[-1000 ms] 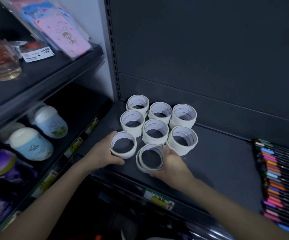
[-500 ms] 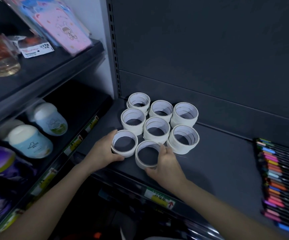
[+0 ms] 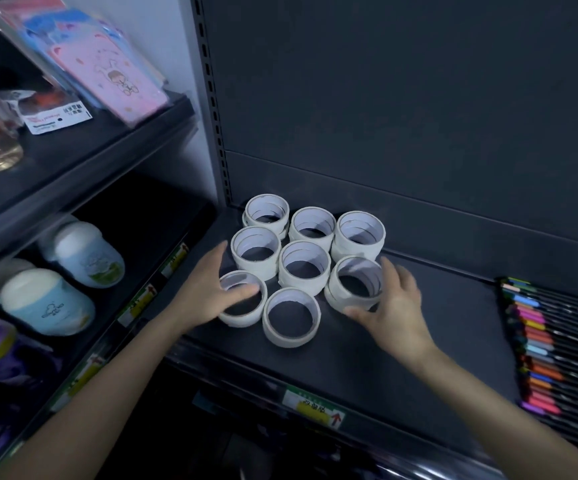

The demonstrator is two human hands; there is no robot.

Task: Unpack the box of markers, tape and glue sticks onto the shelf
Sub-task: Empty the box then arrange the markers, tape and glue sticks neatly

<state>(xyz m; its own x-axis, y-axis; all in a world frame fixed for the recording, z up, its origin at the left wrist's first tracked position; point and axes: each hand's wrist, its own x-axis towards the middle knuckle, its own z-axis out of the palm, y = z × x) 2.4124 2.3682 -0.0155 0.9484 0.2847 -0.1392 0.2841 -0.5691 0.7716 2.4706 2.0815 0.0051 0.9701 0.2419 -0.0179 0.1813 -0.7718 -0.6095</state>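
Several stacks of white tape rolls [image 3: 304,268] stand grouped at the back left of the dark shelf [image 3: 426,344]. My left hand [image 3: 204,296] rests with fingers spread on the front-left tape roll [image 3: 246,315], its thumb lying across the roll's opening. My right hand [image 3: 396,306] cups the front-right tape stack [image 3: 341,292], thumb at its front and fingers on its right side. A single roll [image 3: 291,336] lies free at the front between my hands. Coloured markers [image 3: 557,341] lie in a row at the shelf's right end. No box or glue sticks are in view.
A price label [image 3: 315,407] sits on the shelf's front edge. The neighbouring unit on the left holds white-capped tubs [image 3: 48,303] below and pink packets [image 3: 118,81] above. An upright post [image 3: 211,98] separates the two units.
My right hand let go of the front middle roll and moved right onto the front-right stack. My left hand opened and slid further over the front-left roll.
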